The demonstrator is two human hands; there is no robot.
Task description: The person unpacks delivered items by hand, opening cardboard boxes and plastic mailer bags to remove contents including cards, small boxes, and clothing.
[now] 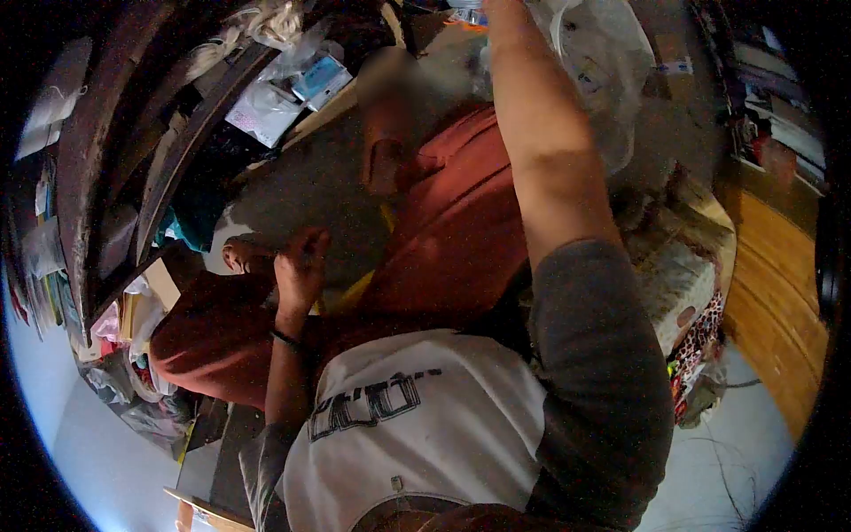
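My left hand (pixel 301 270) is raised over my lap with its fingers curled in. Whatever lies between the fingertips, if anything, is too dark to make out. A bare foot (pixel 238 257) shows just to the left of that hand, beyond the knee of my red trousers (pixel 452 230). My right arm stretches far forward, and its hand is cut off by the top edge of the view. Close to that wrist lies a small blue, white and orange item (pixel 468 16), partly seen. A clear plastic bag (pixel 607 80) spreads to the right of the forearm.
Dark wooden shelf boards (pixel 111 133) run along the left, with a blue-and-white packet (pixel 321 82) and other packets among them. At right stand a wooden panel (pixel 771 275) and a patterned sack (pixel 683 293). A brown shape (pixel 384 155) ahead is partly blurred.
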